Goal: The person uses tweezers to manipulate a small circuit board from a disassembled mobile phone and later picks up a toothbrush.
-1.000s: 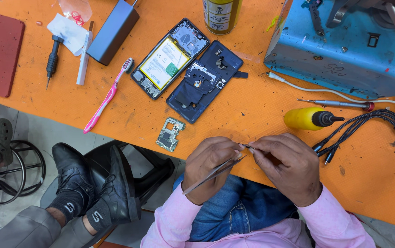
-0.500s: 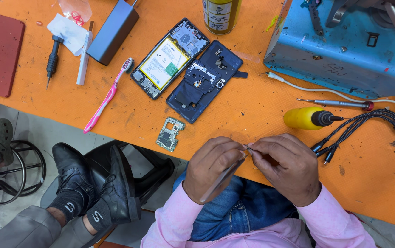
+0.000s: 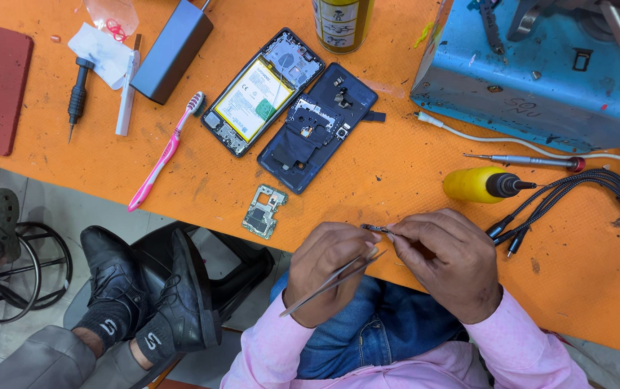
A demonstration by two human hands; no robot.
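Two hands meet at the orange table (image 3: 411, 180) edge: tweezers (image 3: 328, 282) are gripped in the closed left hand (image 3: 328, 270), a tiny dark part (image 3: 376, 228) is pinched by the right hand (image 3: 447, 263). Small-part handling seems underway; steady tip alignment is called for next.

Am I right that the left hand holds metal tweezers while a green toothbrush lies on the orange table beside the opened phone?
Not quite: the toothbrush is pink, not green, as the head view shows. The rest holds: the left hand holds metal tweezers, and the toothbrush lies on the orange table beside the opened phone.
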